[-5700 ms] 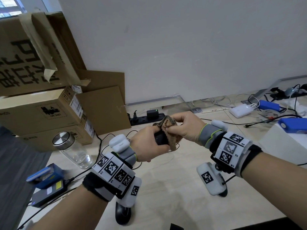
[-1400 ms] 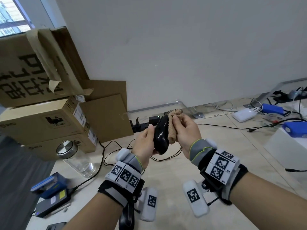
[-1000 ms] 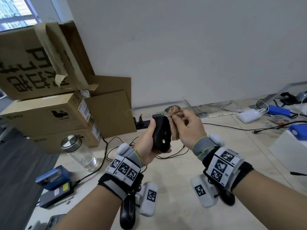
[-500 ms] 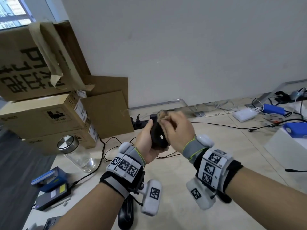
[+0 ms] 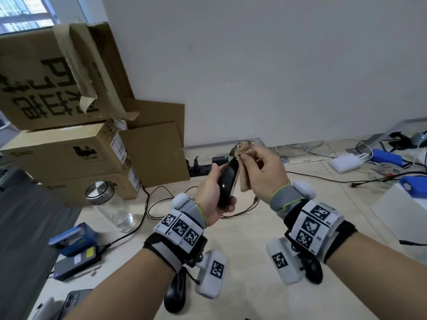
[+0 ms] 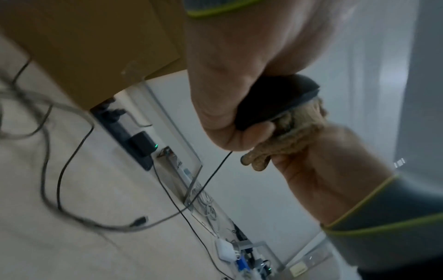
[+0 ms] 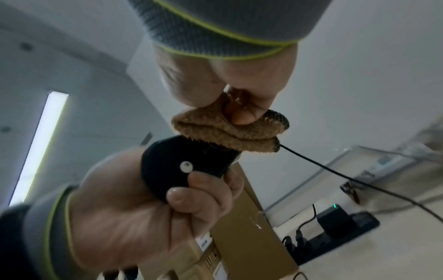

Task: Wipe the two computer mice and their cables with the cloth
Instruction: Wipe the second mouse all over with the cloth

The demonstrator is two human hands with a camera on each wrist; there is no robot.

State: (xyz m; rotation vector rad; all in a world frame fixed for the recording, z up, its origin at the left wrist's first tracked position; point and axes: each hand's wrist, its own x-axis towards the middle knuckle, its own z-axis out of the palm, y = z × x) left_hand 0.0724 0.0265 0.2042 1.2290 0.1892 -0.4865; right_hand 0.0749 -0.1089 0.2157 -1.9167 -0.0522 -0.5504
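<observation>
Above the pale table [image 5: 258, 303], my left hand [image 5: 211, 195] is gripping the glossy black computer mouse [image 5: 227, 181] upright, while my right hand [image 5: 265, 174] is pinching the folded brown cloth [image 5: 245, 172] against its side.

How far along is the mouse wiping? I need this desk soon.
Nothing looks finished. In hand: the left hand grips a black mouse lifted off the desk while the right hand pinches the brown cloth against it. Left: its cable, plus the second mouse lying on the desk.
</observation>
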